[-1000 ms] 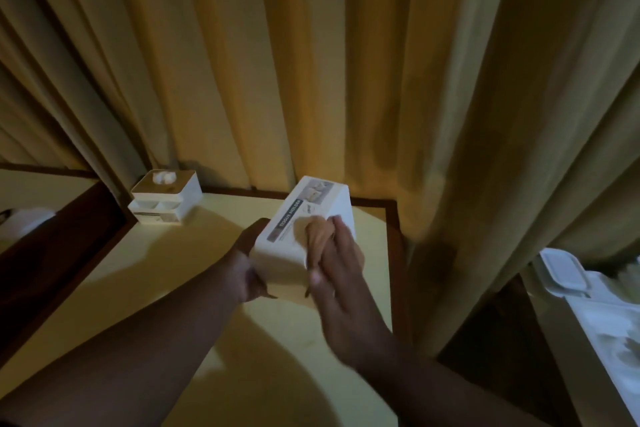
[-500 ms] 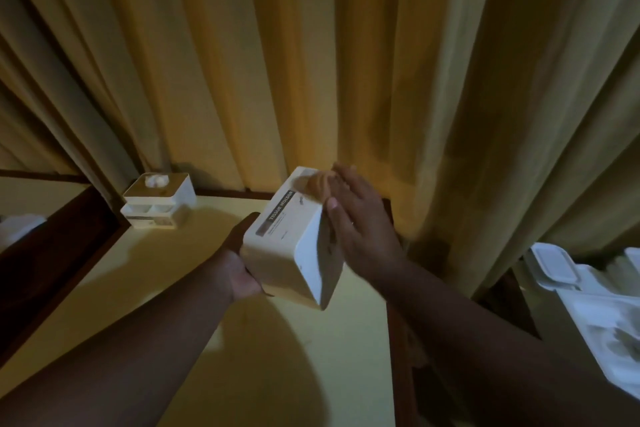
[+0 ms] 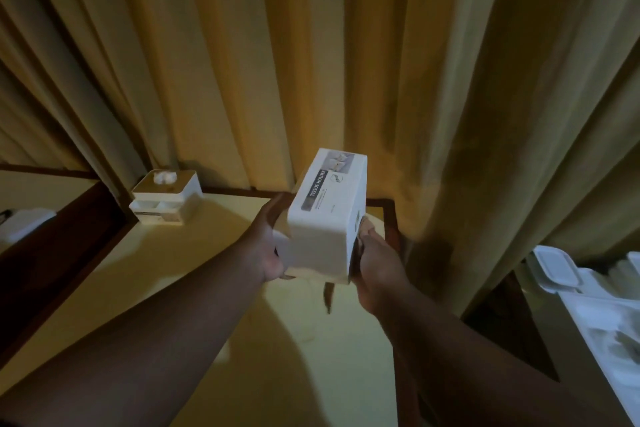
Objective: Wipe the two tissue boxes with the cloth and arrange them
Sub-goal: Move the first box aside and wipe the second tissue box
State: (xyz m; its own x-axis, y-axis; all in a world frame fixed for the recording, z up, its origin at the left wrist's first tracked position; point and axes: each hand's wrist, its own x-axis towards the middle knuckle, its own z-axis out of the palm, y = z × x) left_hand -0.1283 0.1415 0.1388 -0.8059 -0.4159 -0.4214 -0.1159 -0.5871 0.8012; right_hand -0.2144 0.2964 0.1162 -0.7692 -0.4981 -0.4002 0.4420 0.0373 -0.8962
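white tissue box (image 3: 325,218), labelled "tissue holder", being held up off the table (image 3: 194,267) between both hands, tilted, label face pointing up toward the camera. left hand (image 3: 268,246) gripping its left side, thumb curling over the upper edge, remaining fingers hidden behind the box. right hand (image 3: 375,265) pressing a tan cloth (image 3: 366,229) against the box's right side, fingers wrapping over the cloth; exact finger spread not discernible. loose end of the cloth hanging below the box, just inside the right hand. second tissue box (image 3: 168,198), white with tissue showing at its top opening, sitting on the table beyond and to the left of the left hand, well apart from it, near the back corner. dark wooden edging (image 3: 391,218) running around the yellow tabletop, passing just beyond the right hand. yellow curtain (image 3: 311,62) hanging in folds behind both hands. white plastic items (image 3: 606,295) lying well off to the right of the right hand, too blurred for identifying.
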